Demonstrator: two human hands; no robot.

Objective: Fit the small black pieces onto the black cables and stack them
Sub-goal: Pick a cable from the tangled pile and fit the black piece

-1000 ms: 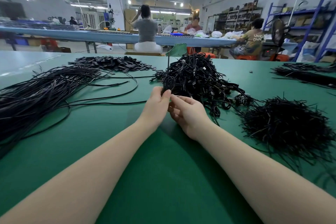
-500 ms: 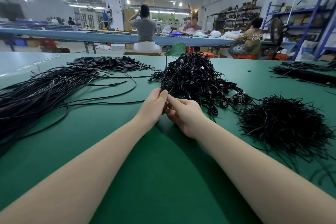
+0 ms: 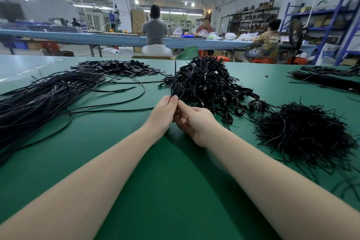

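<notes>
My left hand [image 3: 162,115] and my right hand [image 3: 194,121] meet at the table's middle, fingertips pinched together on a coiled black cable [image 3: 176,88] that loops up above them, one end pointing straight up. Right behind it lies a heap of coiled black cables [image 3: 208,82]. A long bundle of loose black cables [image 3: 42,99] spreads across the left. A flat pile of small black pieces [image 3: 118,67] sits at the far left-centre. A bristly heap of short black strips [image 3: 303,132] lies on the right.
The green table [image 3: 175,191] fills the near view. More black cables [image 3: 329,80] lie at the far right edge. Beyond the table, three people sit at a long blue bench [image 3: 78,36]; blue shelving [image 3: 342,25] stands at the right.
Both hands have lifted slightly and drawn closer together, and the coiled cable now stands up above the fingertips.
</notes>
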